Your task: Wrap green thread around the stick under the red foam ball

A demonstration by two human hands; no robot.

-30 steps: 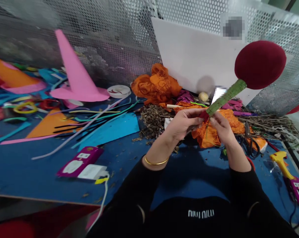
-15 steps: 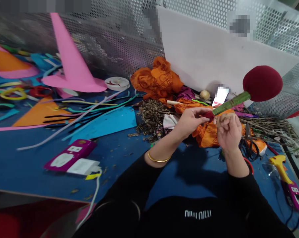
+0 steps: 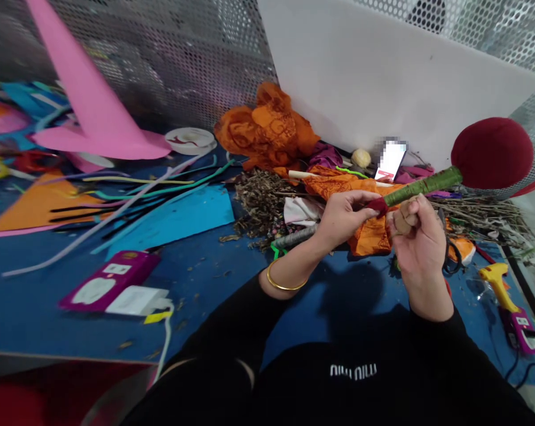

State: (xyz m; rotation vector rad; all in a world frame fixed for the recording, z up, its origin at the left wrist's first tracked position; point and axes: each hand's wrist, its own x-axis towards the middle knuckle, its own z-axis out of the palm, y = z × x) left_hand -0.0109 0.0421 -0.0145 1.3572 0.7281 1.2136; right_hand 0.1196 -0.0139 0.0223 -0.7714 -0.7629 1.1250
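Cannot fully make out the tan object (image 3: 403,220) tucked inside the tightly curled fingers of the right hand (image 3: 422,251), nor see more than a handle loop of the black scissors (image 3: 455,253) behind them, nor read the partly pixelated phone (image 3: 392,160) beyond. Pinching narrowly with the left hand (image 3: 342,222), stretched forward and rightward, the dark-red lower end (image 3: 378,205) of the green-wrapped stick (image 3: 422,186); slanting up past the right fingertips to a dark-red padded ball (image 3: 492,152). Turned palm toward the camera, on the right.
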